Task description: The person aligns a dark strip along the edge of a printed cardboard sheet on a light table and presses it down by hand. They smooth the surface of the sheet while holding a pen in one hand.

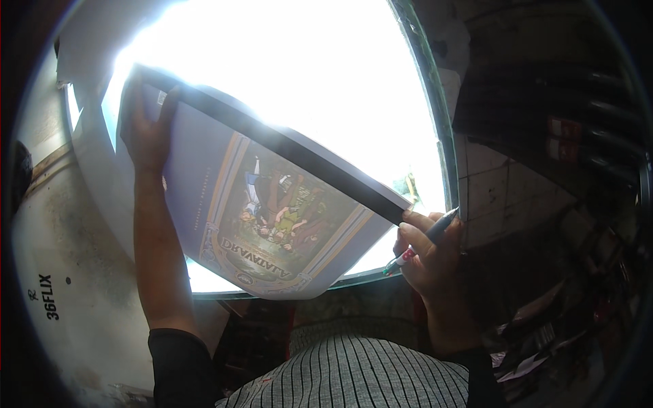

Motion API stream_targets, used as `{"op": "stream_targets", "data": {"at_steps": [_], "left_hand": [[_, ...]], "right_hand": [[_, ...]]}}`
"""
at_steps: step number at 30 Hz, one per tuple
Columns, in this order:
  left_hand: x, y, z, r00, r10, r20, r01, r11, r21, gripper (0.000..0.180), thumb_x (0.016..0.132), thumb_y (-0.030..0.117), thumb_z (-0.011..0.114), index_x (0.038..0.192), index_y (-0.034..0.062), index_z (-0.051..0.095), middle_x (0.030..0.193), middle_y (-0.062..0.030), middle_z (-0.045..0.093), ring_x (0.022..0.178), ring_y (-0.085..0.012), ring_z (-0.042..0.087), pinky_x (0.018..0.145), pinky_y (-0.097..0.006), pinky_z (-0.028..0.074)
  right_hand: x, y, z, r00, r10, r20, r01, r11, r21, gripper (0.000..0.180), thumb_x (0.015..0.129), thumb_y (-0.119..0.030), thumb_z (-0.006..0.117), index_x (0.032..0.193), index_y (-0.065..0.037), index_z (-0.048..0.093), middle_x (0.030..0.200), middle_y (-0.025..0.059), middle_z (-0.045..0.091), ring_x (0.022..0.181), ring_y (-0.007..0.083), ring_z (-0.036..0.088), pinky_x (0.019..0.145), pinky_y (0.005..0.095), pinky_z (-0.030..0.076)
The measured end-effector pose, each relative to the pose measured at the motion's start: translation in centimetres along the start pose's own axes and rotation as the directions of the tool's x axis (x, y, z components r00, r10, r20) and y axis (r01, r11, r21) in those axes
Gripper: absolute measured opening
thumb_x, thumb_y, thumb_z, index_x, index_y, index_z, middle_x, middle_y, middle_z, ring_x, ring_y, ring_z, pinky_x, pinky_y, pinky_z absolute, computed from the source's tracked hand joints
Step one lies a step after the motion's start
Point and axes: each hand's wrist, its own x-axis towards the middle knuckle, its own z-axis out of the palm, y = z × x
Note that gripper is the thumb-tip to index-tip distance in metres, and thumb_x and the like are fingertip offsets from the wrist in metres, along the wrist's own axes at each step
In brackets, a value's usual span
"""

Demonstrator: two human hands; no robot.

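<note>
A large printed sheet (187, 153), pale purple with an upside-down illustrated picture in a gold frame, is held tilted in front of me. A black strip (299, 158) runs along its far edge. My left hand (149, 129) grips the sheet's far left corner, thumb on the printed face and the other fingers mostly hidden. At the right end of the strip, my right hand (428, 258) pinches the sheet's corner. A blue-grey pen (441, 226) with a green end also lies across that hand, held in its fingers.
Beneath the sheet glows a glaring white lit surface (340, 61) with a dark greenish edge (441, 115). Dark rolls (537, 129) with a red-and-white label lie at the right, beside tiles (486, 163). A whitish marked panel (81, 265) stands at the left.
</note>
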Motion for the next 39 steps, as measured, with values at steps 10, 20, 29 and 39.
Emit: {"op": "stream_targets", "data": {"at_steps": [10,20,29,39], "left_hand": [[0.0,0.0,-0.4,1.0,-0.017,0.0,0.017,1.0,-0.002,0.077,0.092,0.052,0.066,0.147,0.0021,0.046,0.153,-0.0196,0.044,0.143,-0.0334,0.04,0.118,-0.043,0.032],[0.3,0.3,-0.7,0.999,-0.034,0.004,0.034,0.999,0.013,0.083,0.088,0.056,0.068,0.146,0.0015,0.046,0.15,-0.0214,0.046,0.141,-0.0359,0.041,0.118,-0.046,0.032],[0.2,0.3,-0.5,0.999,-0.046,0.015,0.045,0.999,0.028,0.083,0.088,0.058,0.066,0.146,0.002,0.046,0.151,-0.0207,0.044,0.143,-0.0353,0.039,0.118,-0.045,0.031],[0.1,0.2,-0.3,0.998,-0.061,0.029,0.06,0.998,0.028,0.079,0.09,0.055,0.066,0.146,0.0023,0.046,0.151,-0.0204,0.044,0.143,-0.0354,0.039,0.119,-0.046,0.032]], "right_hand": [[-0.8,0.1,0.5,1.0,-0.02,0.003,0.02,0.997,-0.068,0.042,0.076,-0.01,0.076,0.114,-0.019,0.062,0.11,0.0005,0.07,0.1,0.02,0.055,0.087,0.0424,0.039],[-0.8,-0.1,1.1,0.999,-0.009,-0.045,0.007,0.999,-0.036,0.041,0.078,-0.003,0.075,0.112,-0.015,0.057,0.109,0.0068,0.07,0.089,0.0248,0.058,0.081,0.0428,0.044],[-1.0,0.2,0.7,0.999,-0.023,-0.038,0.022,0.999,-0.028,0.045,0.074,-0.001,0.077,0.113,-0.014,0.059,0.112,0.0097,0.07,0.089,0.0249,0.061,0.081,0.0424,0.042],[-0.6,0.2,0.7,0.999,-0.004,-0.047,0.004,1.0,0.009,0.043,0.074,-0.002,0.077,0.112,-0.014,0.06,0.111,0.0083,0.071,0.088,0.0241,0.061,0.08,0.0413,0.043]]}}
